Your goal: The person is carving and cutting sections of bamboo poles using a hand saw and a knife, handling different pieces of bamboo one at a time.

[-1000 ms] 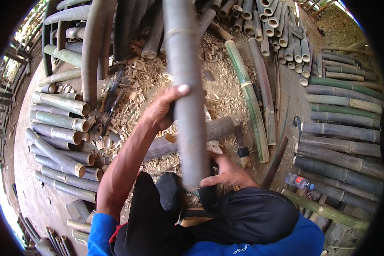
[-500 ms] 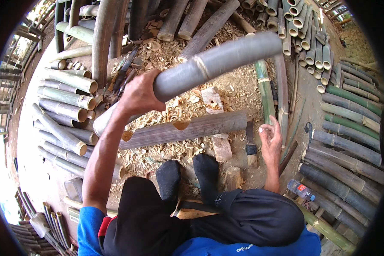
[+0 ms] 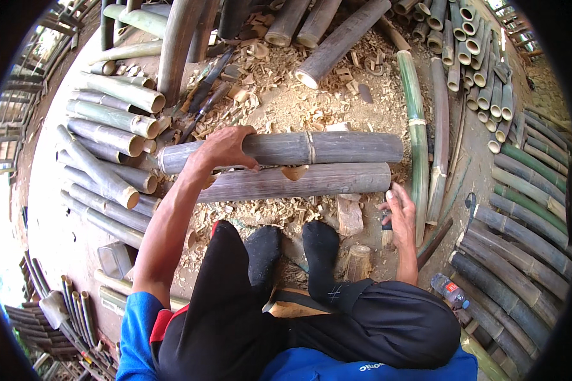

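Observation:
My left hand [image 3: 225, 151] is closed round a thick grey-brown bamboo pole [image 3: 353, 147], which lies crosswise in front of me with a pale node ring past its middle. Alongside it on the near side is a second bamboo pole [image 3: 343, 180], with notches cut in its upper edge. Fingers loosely bent and apart, my right hand [image 3: 401, 214] is at the right end of this notched pole, with its fingertips close to the cut end. Just below those fingers shows the dark-wrapped handle of a tool [image 3: 386, 223]; its blade is hidden.
Wood shavings [image 3: 279, 108] cover the ground beyond the poles. A wooden block [image 3: 349, 216] sticks out under the notched pole, near a short stump [image 3: 358, 262]. A green bamboo pole [image 3: 416, 127] lies at the right. Cut bamboo is stacked on both sides. A plastic bottle [image 3: 450, 291] lies at right.
My left hand has brought the tilted, raised pole down to lie level behind the notched one. The notched pole sits slightly further right in view. My right hand's fingers are now by its end.

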A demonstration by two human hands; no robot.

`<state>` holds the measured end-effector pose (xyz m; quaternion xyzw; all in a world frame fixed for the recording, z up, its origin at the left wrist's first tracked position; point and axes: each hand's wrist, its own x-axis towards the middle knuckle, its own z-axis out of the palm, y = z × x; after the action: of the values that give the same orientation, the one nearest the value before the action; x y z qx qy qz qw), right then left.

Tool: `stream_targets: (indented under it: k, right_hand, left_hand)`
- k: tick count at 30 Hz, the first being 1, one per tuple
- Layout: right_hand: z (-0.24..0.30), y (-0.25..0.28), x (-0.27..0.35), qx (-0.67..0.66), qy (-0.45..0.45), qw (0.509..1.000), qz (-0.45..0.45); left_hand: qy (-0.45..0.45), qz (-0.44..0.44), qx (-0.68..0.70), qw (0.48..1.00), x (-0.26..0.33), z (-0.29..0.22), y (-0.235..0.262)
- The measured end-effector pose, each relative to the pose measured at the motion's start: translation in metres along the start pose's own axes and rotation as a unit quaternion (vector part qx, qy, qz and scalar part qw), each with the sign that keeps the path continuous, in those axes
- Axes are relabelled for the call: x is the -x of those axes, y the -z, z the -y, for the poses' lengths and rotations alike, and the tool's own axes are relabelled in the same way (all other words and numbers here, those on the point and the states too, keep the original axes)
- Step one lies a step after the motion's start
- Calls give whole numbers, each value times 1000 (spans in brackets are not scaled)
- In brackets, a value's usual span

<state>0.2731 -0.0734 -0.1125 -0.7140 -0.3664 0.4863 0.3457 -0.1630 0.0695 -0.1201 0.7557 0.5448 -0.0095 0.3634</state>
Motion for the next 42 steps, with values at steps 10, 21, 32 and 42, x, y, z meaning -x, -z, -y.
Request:
stream_targets:
  k: [10, 21, 32, 42]
  right_hand:
    - [-29, -24, -5, -175, -14, 984, -26]
    - [30, 8, -66, 75, 99, 988, -94]
    - [40, -6, -118, -18, 36, 999, 21]
    - [76, -5, -84, 385, 283, 872, -104]
  left_hand:
    - [-1, 114, 116, 987, -36, 38, 15]
    - [10, 23, 227, 973, -39, 64, 15]
    - [154, -120, -141, 971, 92, 101, 28]
    - [56, -271, 28, 961, 133, 32, 79]
